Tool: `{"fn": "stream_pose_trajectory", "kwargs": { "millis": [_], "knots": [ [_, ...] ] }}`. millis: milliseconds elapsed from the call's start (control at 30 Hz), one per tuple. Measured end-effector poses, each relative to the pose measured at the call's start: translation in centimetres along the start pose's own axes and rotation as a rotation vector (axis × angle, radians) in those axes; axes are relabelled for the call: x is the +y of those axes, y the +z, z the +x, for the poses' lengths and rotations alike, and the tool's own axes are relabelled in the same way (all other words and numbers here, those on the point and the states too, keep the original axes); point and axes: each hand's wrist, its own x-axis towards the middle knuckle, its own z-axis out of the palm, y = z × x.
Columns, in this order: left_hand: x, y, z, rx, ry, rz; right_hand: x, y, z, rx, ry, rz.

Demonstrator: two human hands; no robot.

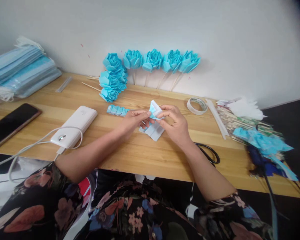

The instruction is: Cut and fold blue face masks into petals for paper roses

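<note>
Both our left hand [137, 118] and right hand [177, 122] pinch the folded piece [153, 109], probably to keep its crease, with sheets [155, 132] beneath them, likely for easy reach.

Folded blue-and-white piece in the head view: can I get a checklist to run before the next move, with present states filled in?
1. Folded piece held by both left hand and right hand: ok.
2. Its creases sharp: cannot tell, too small and blurred.
3. Pale sheet within reach: ok, just below the hands.
4. Row of small folded pieces untouched by the left hand: cannot tell, the hand overlaps its end in view.
5. Tape roll apart from the right hand: ok.
6. White cable not touching the left forearm: cannot tell.
</note>
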Motion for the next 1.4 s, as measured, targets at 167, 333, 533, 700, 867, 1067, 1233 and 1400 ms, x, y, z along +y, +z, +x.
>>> {"fn": "stream_pose_trajectory", "kwargs": {
  "millis": [167, 333, 533, 700, 867, 1067, 1233, 1400],
  "knots": [
    [-0.1, -0.29, 0.17, 0.031, 0.068, 0.196, 0.0, -0.11, 0.06, -0.029, 0.004, -0.005],
    [-0.39, -0.27, 0.07, 0.066, 0.177, 0.308, -0.01, 0.11, 0.08, -0.026, 0.13, 0.137],
    [-0.48, -0.16, -0.03, 0.067, 0.193, 0.353, 0.08, 0.67, 0.06, -0.021, 0.366, 0.327],
    [-0.4, -0.08, -0.14, 0.056, 0.165, 0.349, 0.06, 0.78, 0.13, 0.001, 0.397, 0.351],
    [-0.23, 0.11, -0.26, 0.054, 0.152, 0.357, -0.23, 0.75, 0.22, -0.02, 0.417, 0.358],
    [0.02, 0.14, -0.41, 0.051, 0.13, 0.384, -0.34, 0.67, 0.12, -0.043, 0.42, 0.318],
    [-0.26, 0.02, -0.27, 0.049, 0.135, 0.395, -0.16, 0.71, 0.12, -0.06, 0.432, 0.416],
    [-0.39, 0.06, -0.2, 0.051, 0.13, 0.397, 0.0, 0.64, 0.16, -0.063, 0.474, 0.474]
  ]
}}
